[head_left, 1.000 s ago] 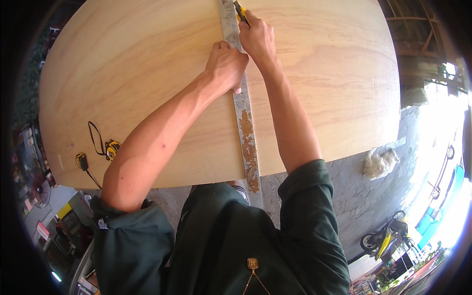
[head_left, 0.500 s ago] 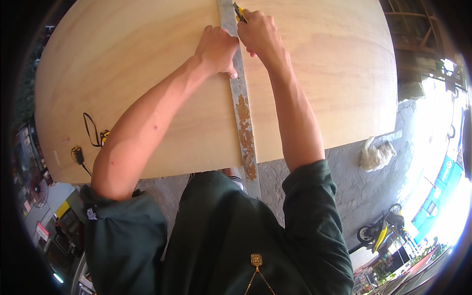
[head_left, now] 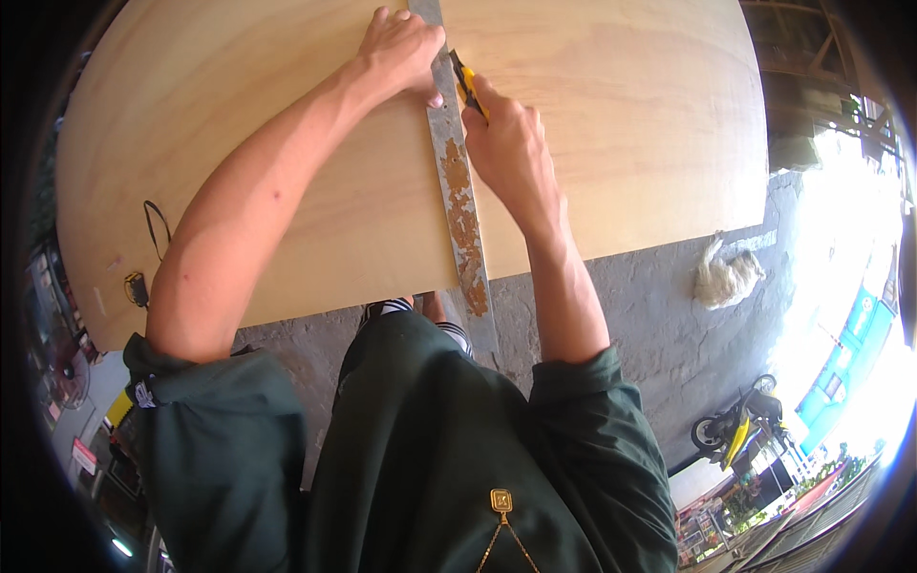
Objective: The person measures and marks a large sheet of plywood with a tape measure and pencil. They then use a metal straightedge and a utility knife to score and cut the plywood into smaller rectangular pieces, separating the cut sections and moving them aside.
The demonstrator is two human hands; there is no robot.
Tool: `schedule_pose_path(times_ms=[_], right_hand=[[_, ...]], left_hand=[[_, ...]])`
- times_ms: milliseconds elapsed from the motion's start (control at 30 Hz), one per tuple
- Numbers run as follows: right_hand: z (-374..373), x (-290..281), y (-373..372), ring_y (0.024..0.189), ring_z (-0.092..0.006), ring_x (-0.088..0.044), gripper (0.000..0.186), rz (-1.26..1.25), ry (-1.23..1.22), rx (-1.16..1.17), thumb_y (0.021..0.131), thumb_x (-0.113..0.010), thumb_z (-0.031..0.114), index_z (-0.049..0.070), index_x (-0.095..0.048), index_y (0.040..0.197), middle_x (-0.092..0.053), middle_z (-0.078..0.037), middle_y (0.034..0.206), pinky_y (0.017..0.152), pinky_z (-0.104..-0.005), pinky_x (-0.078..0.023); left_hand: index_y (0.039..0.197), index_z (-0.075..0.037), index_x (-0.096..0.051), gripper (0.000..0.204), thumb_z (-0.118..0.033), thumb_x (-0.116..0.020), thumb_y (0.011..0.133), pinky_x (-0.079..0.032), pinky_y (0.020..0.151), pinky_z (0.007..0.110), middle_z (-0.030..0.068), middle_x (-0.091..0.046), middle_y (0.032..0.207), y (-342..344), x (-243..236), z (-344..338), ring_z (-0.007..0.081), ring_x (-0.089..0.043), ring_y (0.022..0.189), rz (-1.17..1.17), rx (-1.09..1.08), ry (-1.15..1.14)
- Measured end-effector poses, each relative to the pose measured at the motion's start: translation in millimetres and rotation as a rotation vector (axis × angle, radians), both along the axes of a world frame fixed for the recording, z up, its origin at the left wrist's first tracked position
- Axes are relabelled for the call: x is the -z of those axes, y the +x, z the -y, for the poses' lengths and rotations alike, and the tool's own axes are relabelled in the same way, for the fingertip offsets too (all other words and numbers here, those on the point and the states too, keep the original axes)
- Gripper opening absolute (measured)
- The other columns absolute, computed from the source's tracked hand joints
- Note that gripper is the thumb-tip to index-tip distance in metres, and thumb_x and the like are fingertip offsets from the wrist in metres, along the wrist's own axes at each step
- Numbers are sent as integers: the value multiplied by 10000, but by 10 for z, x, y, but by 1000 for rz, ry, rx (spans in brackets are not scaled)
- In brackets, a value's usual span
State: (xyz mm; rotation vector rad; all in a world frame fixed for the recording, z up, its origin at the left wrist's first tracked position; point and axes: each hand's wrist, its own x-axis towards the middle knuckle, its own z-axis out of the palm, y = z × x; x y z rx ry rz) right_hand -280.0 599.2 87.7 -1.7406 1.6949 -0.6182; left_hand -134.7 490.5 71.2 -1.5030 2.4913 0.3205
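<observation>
A long metal straightedge with rusty patches lies front to back across a large plywood sheet and juts past its near edge. My left hand presses on its upper part, fingers bent at its left and thumb on the metal. My right hand is closed on a yellow and black utility knife, its tip close beside the straightedge's right edge. Left of my left forearm, a small tape measure and a black strap lie on the plywood.
Below the sheet is grey concrete floor, with my feet under the near edge and a pale fibrous bundle at right. A yellow and black motorbike stands farther right. A fan and shop clutter are at the left rim.
My right hand with the knife has come down along the straightedge toward me. My left hand has shifted up along it. The head view has shifted, so the plywood's near edge sits higher.
</observation>
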Motion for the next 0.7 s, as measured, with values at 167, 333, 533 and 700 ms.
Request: schedule_pose_path(times_ms=[167, 333, 533, 700], right_hand=[[-414, -101, -64, 603, -441, -597, 343, -27, 77, 21, 835, -507, 65, -17, -517, 1168, -591, -248, 626, 549, -510, -479], [-796, -152, -146, 557, -437, -581, 412, 10, 186, 52, 830, -515, 67, -11, -478, 1233, -582, -235, 600, 518, -501, -462], [-1225, -189, -238, 581, -434, -583, 463, 58, 231, 56, 822, -527, 52, -9, -440, 1273, -595, -239, 650, 521, -501, -454], [-1566, -257, -286, 609, -425, -593, 464, -1, 281, 73, 841, -542, 60, 8, -449, 1293, -597, -245, 690, 540, -477, -466]], left_hand=[[865, 7, -661, 622, -409, -874, 455, -324, 1019, 504, 200, -635, 1081, -149, -169, 35, 315, -529, 1141, 192, -18, 164], [913, -42, -685, 652, -500, -840, 475, -383, 924, 518, 189, -662, 941, -70, -61, 38, 337, -580, 1033, 163, 85, 13], [893, -43, -683, 661, -504, -852, 451, -395, 882, 505, 172, -670, 878, -113, -71, 53, 329, -608, 972, 209, 95, 16], [902, -44, -684, 669, -507, -855, 451, -391, 902, 496, 169, -673, 881, -132, -37, 56, 326, -616, 960, 214, 94, -34]])
